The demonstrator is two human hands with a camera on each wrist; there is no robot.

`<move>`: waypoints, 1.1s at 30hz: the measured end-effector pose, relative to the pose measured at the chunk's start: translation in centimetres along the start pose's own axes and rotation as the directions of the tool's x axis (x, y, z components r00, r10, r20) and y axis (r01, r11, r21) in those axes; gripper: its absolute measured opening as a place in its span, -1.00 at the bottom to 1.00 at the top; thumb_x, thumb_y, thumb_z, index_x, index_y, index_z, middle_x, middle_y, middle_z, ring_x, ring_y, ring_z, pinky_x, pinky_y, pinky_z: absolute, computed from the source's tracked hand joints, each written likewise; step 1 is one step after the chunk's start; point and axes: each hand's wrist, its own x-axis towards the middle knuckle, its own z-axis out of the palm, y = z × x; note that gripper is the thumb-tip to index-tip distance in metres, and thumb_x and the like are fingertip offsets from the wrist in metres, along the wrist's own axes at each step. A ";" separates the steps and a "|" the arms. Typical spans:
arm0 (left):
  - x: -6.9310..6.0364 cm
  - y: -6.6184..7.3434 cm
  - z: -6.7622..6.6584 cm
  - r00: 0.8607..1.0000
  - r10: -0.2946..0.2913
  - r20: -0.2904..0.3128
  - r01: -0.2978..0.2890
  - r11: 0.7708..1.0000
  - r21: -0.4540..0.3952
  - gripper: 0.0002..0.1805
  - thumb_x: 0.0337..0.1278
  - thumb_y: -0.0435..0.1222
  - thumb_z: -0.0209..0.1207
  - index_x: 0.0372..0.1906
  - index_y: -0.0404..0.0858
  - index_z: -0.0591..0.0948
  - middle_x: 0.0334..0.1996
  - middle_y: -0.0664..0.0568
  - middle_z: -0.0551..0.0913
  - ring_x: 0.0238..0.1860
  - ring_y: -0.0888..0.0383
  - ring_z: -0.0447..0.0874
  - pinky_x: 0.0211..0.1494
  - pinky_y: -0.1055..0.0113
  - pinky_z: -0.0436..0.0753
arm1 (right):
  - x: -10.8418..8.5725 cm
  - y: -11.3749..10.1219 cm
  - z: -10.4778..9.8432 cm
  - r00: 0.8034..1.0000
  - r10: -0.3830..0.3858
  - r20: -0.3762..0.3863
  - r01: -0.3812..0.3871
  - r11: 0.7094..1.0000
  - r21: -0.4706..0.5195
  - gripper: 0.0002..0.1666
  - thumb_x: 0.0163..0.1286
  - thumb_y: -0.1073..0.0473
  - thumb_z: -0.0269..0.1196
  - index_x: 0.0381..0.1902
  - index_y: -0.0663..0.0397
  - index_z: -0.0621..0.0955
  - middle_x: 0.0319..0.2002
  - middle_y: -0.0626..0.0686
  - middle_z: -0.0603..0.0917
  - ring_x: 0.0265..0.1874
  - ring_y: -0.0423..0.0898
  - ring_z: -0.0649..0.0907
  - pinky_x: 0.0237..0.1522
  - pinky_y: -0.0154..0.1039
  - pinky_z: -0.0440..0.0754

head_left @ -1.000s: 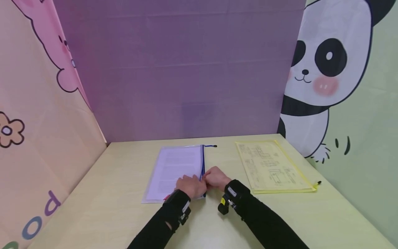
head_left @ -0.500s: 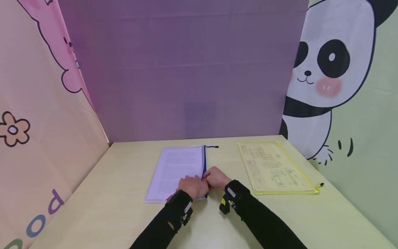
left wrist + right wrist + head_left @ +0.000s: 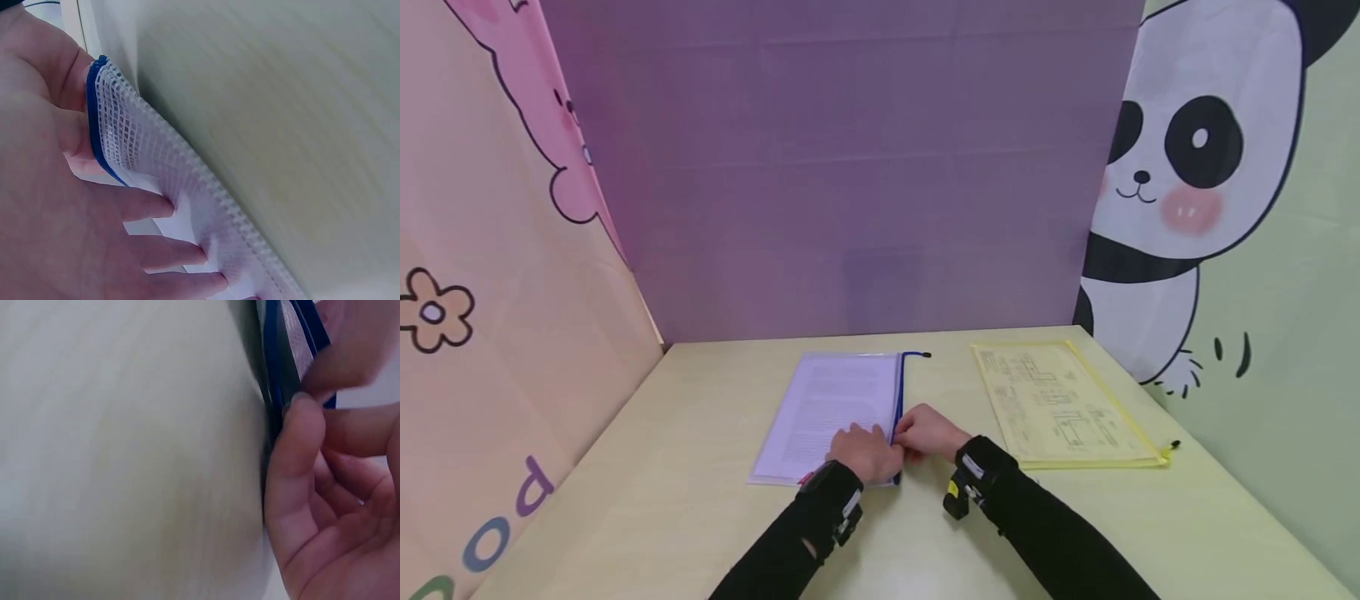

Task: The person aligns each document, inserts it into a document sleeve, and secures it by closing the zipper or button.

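A clear mesh zip pouch (image 3: 835, 392) with printed sheets inside lies on the table, its blue zipper edge (image 3: 900, 392) on the right. My left hand (image 3: 865, 452) is on its near right corner. In the left wrist view several fingertips (image 3: 187, 251) press the white mesh (image 3: 125, 125), while the thumb side meets the blue zipper end (image 3: 94, 122). My right hand (image 3: 931, 429) pinches the blue zipper (image 3: 270, 356) between thumb and forefinger, touching my left fingers. The zipper slider is hidden by the fingers. A blue cord runs off the far end of the zipper edge.
A yellow zip pouch (image 3: 1052, 404) with drawings inside lies to the right on the pale wooden table (image 3: 647, 467). A purple backdrop (image 3: 850, 167) stands behind the table. Printed cloth screens flank both sides, a panda (image 3: 1195, 167) on the right one.
The pouch's far end has swung slightly to the right. My right hand and wrist have shifted a little rightward, still pinching the zipper. My left hand stays at the near corner.
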 end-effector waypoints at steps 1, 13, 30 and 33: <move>0.0 0.0 0.0 1.000 -0.014 0.002 0.014 1.000 -0.013 -0.30 0.40 0.15 -0.04 0.30 -0.32 0.55 0.14 -0.33 0.54 0.16 -0.18 0.49 0.21 -0.02 0.50 | 0.0 0.1 -0.1 1.000 0.000 0.002 -0.001 1.000 0.015 -0.87 0.31 0.37 0.30 -0.42 0.25 0.76 -0.64 -0.02 0.67 -0.69 -0.21 0.59 -0.58 -0.33 0.60; 0.1 0.0 1.1 0.997 -0.079 -0.018 0.079 0.997 -0.018 -0.27 0.28 0.19 0.17 0.34 -0.22 0.52 0.12 -0.33 0.50 0.13 -0.23 0.46 0.09 -0.23 0.59 | -0.9 0.9 -2.3 0.999 0.023 -0.027 -0.022 0.999 0.023 -0.90 0.36 0.34 0.32 -0.35 0.27 0.73 -0.60 0.03 0.63 -0.64 -0.16 0.60 -0.51 -0.23 0.69; -0.1 -2.8 -0.4 0.968 0.214 0.128 -0.222 0.974 0.052 -0.31 0.25 0.08 0.22 0.39 -0.17 0.49 0.30 -0.18 0.47 0.27 -0.12 0.43 0.31 -0.10 0.45 | -2.5 2.2 -6.4 0.986 0.088 -0.143 -0.112 0.979 -0.168 -0.93 0.35 0.34 0.32 -0.34 0.23 0.71 -0.57 0.06 0.64 -0.57 -0.11 0.60 -0.46 -0.28 0.62; 0.2 -3.7 -0.5 0.952 0.263 0.156 -0.271 0.962 0.033 -0.30 0.22 0.06 0.24 0.41 -0.13 0.47 0.38 -0.14 0.43 0.37 -0.10 0.37 0.36 -0.10 0.42 | -2.4 2.5 -7.2 0.987 0.022 -0.158 -0.065 0.961 -0.269 -0.95 0.30 0.33 0.34 -0.34 0.24 0.72 -0.51 0.03 0.67 -0.51 -0.12 0.60 -0.42 -0.28 0.60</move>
